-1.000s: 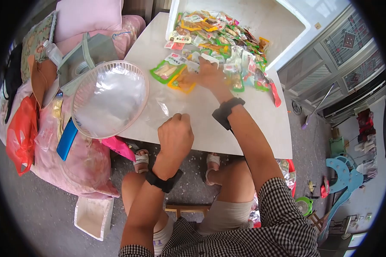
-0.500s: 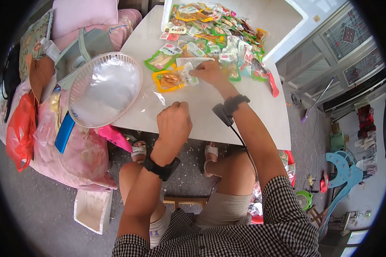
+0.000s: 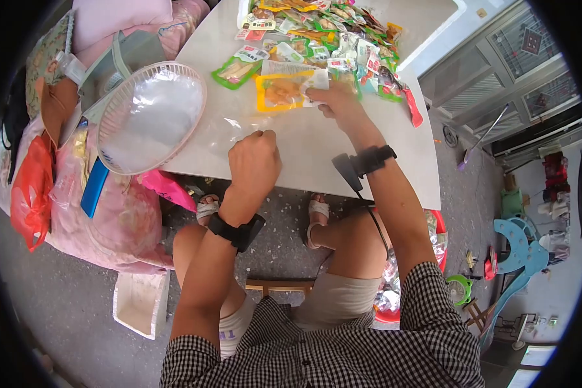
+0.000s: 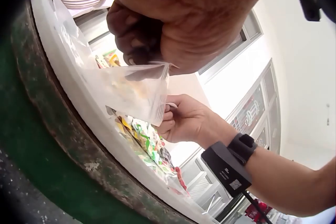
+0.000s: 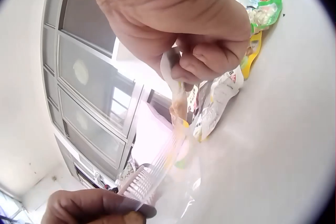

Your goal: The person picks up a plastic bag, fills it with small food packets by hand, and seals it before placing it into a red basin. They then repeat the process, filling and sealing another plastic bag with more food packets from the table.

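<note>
My left hand grips the edge of a clear plastic bag with curled fingers, above the table's near edge; the left wrist view shows the bag hanging from the pinch. To its upper right, my right hand pinches the right end of a yellow-edged food packet. In the right wrist view, thumb and curled fingers of the right hand hold the packet over the table, near the bag's mouth. A green-edged packet lies left of the yellow-edged one.
Many colourful packets are heaped at the table's back, by a white foam box. A pink basket of clear bags stands at the left. A red packet lies near the table's right edge.
My right hand first reached among the packets, then took hold of the yellow-edged packet, which is now lifted and turned. My left hand stays by the clear bag. The view has shifted slightly.
</note>
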`<control>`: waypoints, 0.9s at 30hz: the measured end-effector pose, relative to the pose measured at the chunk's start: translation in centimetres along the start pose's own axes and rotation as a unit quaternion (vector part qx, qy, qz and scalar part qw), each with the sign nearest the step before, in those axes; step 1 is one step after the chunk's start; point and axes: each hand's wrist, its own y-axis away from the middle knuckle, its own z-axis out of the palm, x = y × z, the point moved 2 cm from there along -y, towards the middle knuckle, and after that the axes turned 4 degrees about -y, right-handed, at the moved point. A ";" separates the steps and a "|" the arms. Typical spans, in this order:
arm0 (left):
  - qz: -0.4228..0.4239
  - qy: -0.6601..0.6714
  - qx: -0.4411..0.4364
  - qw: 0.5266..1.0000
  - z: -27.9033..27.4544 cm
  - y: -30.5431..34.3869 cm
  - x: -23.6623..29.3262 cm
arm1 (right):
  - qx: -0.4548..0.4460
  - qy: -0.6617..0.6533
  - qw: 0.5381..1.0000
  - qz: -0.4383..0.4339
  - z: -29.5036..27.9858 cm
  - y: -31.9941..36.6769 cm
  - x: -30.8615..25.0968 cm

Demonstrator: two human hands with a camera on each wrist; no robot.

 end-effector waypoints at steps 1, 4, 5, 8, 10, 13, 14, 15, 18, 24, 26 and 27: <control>-0.001 0.001 -0.003 1.000 0.0 0.0 0.0 | 0.025 -0.001 1.000 -0.004 -1.0 1.5 -0.5; 0.004 0.003 -0.006 1.000 0.1 0.1 0.0 | 0.071 -0.026 0.997 -0.001 -3.8 6.4 -1.2; 0.009 0.001 0.001 1.000 0.2 0.0 0.1 | 0.066 -0.049 0.997 0.013 -4.5 8.2 -1.1; 0.020 -0.004 0.013 1.000 0.5 0.2 0.4 | 0.057 -0.073 0.994 0.050 -4.3 13.0 -0.3; 0.033 -0.003 0.019 0.999 0.5 0.4 0.8 | 0.062 -0.062 0.994 0.059 -4.3 14.3 0.2; 0.053 -0.011 -0.001 0.999 0.3 1.0 1.7 | 0.093 -0.021 0.994 0.052 -3.7 14.5 1.3; 0.063 -0.006 0.001 0.998 0.3 1.2 1.9 | 0.101 -0.026 0.994 0.044 -3.5 14.3 1.6; 0.073 -0.001 0.002 0.997 0.3 1.5 2.2 | 0.108 -0.031 0.993 0.037 -3.3 14.0 2.0; 0.106 0.020 0.011 0.994 0.5 2.0 2.8 | 0.115 -0.023 0.993 0.015 -1.7 13.8 2.7; 0.123 0.031 0.003 0.992 0.4 1.9 3.6 | -0.023 -0.020 0.999 -0.030 2.5 12.3 5.4; 0.109 0.034 -0.013 0.993 0.2 1.6 3.1 | -0.060 0.026 0.997 0.045 3.1 11.9 5.3; 0.104 0.042 -0.008 0.994 0.2 1.5 2.8 | -0.028 -0.008 0.991 0.130 4.0 12.2 4.2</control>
